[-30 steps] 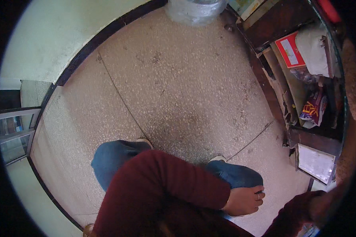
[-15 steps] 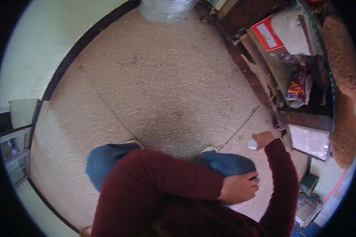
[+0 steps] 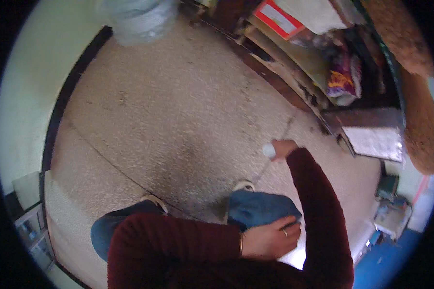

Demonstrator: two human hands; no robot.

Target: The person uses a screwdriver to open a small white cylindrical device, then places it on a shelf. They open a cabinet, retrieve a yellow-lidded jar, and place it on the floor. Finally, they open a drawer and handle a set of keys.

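My left arm, in a dark red knitted sleeve, lies across my body. My left hand [image 3: 272,238], with a ring and a thin bracelet, is closed beside my right knee in blue jeans [image 3: 263,209]. Something small and dark shows at its fingertips, too blurred to name. Farther out, past that knee, my right hand [image 3: 283,149] is wrapped round a small whitish object with a rounded end [image 3: 269,151]. The rest of that object is hidden in the fingers. Below my left hand shows a bright white patch [image 3: 296,257].
Speckled floor [image 3: 178,96] spreads ahead. A plastic-wrapped bundle [image 3: 147,21] stands at the far left by the wall. On the right, worn wooden shelves [image 3: 294,62] hold a red-and-white box [image 3: 278,18] and a purple packet [image 3: 342,77]. A framed window [image 3: 33,231] shows at lower left.
My right hand, still gripping the whitish object, has shifted left and up in view. My left hand has moved slightly left. The whole view has swung, bringing the shelves and bundle leftward.
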